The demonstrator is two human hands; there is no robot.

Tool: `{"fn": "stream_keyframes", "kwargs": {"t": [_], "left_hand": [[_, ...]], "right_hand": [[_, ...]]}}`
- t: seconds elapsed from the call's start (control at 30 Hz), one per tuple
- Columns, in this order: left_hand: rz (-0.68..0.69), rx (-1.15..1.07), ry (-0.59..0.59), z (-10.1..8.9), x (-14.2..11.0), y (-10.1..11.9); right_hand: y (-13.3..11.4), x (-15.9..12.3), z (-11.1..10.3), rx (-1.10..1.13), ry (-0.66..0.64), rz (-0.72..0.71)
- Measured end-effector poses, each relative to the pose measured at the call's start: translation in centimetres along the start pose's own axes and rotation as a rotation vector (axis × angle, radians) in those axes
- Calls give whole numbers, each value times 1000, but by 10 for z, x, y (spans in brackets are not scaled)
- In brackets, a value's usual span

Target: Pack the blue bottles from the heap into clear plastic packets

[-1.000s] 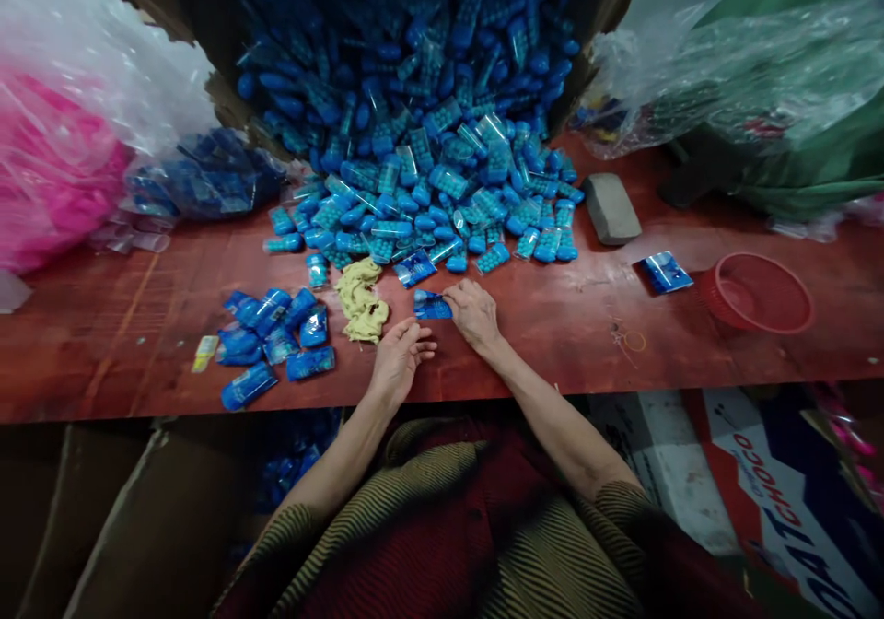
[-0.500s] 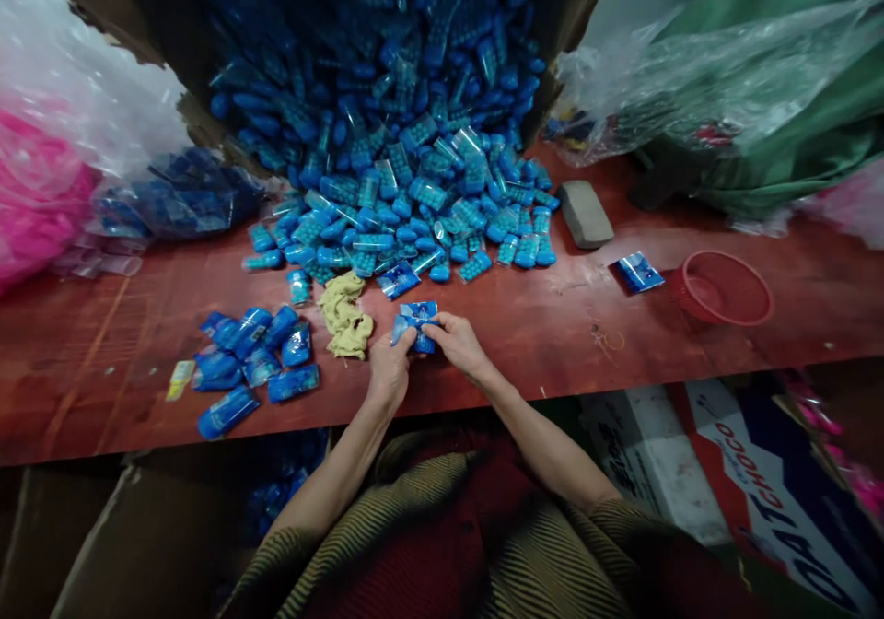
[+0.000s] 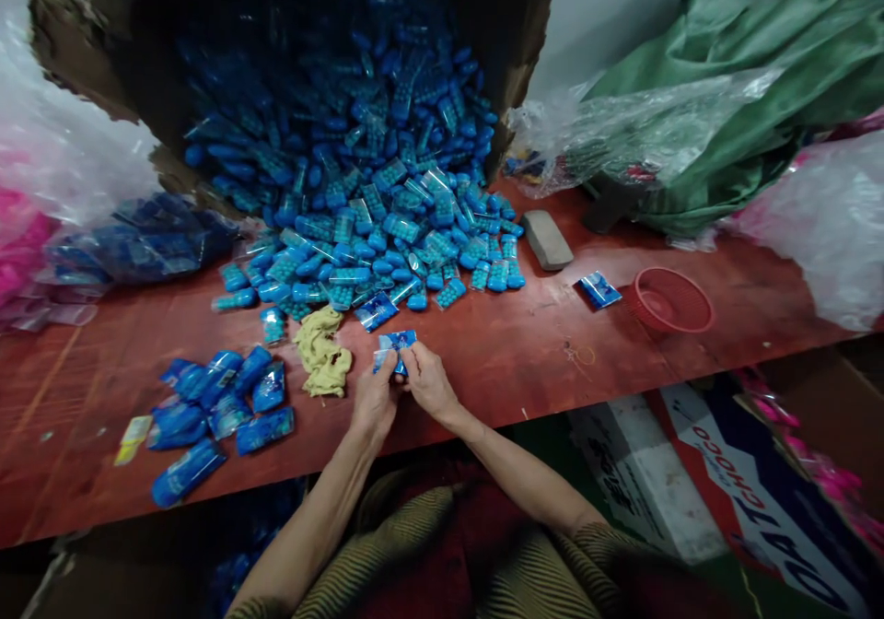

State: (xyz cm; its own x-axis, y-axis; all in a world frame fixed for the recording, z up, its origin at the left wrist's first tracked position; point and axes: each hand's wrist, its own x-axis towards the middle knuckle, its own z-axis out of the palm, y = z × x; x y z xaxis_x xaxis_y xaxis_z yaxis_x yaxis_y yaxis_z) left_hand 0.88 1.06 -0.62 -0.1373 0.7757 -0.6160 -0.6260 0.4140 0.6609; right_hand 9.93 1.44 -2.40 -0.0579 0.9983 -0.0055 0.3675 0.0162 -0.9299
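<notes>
- Here I am at the bench, both hands grasping one small blue printed wrapper; it's right in front of me, and I'm taking it as the centre of the clock.
- Left hand has the near left side, thumb on top; right hand pinches the near right side, the two nearly touching. What the curled fingers do underneath, I can't tell.
- At eleven, just beyond, a flat blue packet lies by the edge of the heap.
- Twelve o'clock, and what a heap! Clear-and-blue containers of small beads spill from a torn cardboard box onto the wood.
- Nine o'clock, near my left hand: a crumpled yellow-green lump.
- Between eight and nine, a cluster of blue wrapped pieces, with a yellow-and-white slip just beside it on the far left.
- Over at two, a grey block beside the heap.
- Swinging towards three, another blue packet, then the round red basket near it.
</notes>
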Motion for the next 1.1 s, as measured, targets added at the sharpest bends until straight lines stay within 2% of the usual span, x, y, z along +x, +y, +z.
{"fn": "stream_keyframes", "kwargs": {"t": [0.1, 0.2, 0.23, 0.3, 0.37, 0.4, 0.5, 0.6, 0.77, 0.9, 0.97, 1.1], "left_hand": [[-109, 52, -146, -11, -5, 7], [-161, 71, -116, -20, -6, 12], [-175, 66, -79, -21, -6, 13], [-218, 42, -15, -22, -7, 14], [-260, 3, -1, -23, -9, 15], [-277, -16, -7, -23, -11, 16], [-306, -51, -17, -26, -14, 17], [-319, -54, 1, -29, -15, 17], [-320, -12, 34, -31, -10, 11], [-253, 16, 33, -32, -8, 7], [-203, 18, 35, -33, -8, 6], [-140, 10, 58, -33, -6, 4]], "right_hand": [[-3, 0, -10, -8, -74, -35], [-6, 12, -27, -121, -218, -117], [-5, 20, -35, -205, -189, -163], [1, 42, -53, -443, -39, -229], [10, 65, -71, -698, 102, -153], [15, 73, -80, -804, 115, -97], [26, 82, -95, -965, -8, -88], [28, 70, -95, -1018, -79, -115], [23, 50, -80, -971, -236, -249], [28, 45, -76, -901, -248, -302], [29, 40, -77, -774, -219, -315], [18, 17, -78, -342, -166, -330]]}}
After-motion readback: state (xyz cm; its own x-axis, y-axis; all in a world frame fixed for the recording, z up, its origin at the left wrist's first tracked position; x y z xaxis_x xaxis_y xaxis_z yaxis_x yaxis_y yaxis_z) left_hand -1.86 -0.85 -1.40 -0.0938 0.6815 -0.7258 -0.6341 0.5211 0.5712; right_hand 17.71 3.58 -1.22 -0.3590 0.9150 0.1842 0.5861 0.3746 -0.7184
